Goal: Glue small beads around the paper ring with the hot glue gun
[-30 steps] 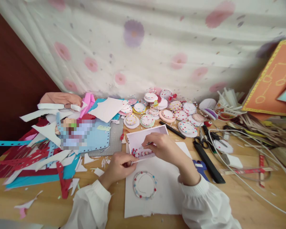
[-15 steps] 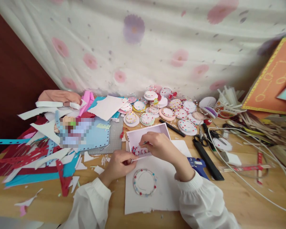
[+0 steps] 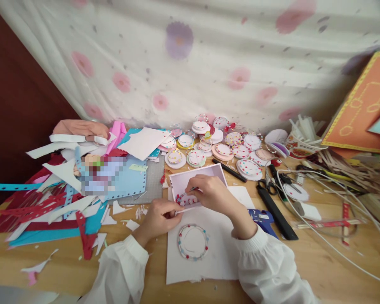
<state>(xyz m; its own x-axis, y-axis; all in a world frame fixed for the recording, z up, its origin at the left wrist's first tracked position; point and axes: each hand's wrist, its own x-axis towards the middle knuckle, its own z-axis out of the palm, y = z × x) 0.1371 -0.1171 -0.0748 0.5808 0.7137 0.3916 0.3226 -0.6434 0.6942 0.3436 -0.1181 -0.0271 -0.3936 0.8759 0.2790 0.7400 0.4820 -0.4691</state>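
Note:
My left hand (image 3: 162,216) is closed, its thumb and fingertips pinching the near left corner of a shallow white box (image 3: 221,174). Small red, white and blue beads (image 3: 186,199) are gathered in the box's near left part. Above them my right hand (image 3: 208,191) is closed around thin tweezers (image 3: 187,191), whose tips point down at the beads. Most of the tweezers is hidden by the fingers. On a white sheet (image 3: 220,257) below the box lies a ring of beads (image 3: 193,241) in red, blue and white, around a thin pale curved strand.
Several beaded paper discs (image 3: 223,151) are heaped behind the box. Coloured paper scraps (image 3: 82,215) cover the left side. To the right lie a blue glue gun (image 3: 262,219), black scissors (image 3: 270,186), a long black bar (image 3: 277,211), white cables (image 3: 332,249) and a cup of glue sticks (image 3: 304,139).
The view has shifted very slightly. Both hands, the box and the bead ring stay in nearly the same places.

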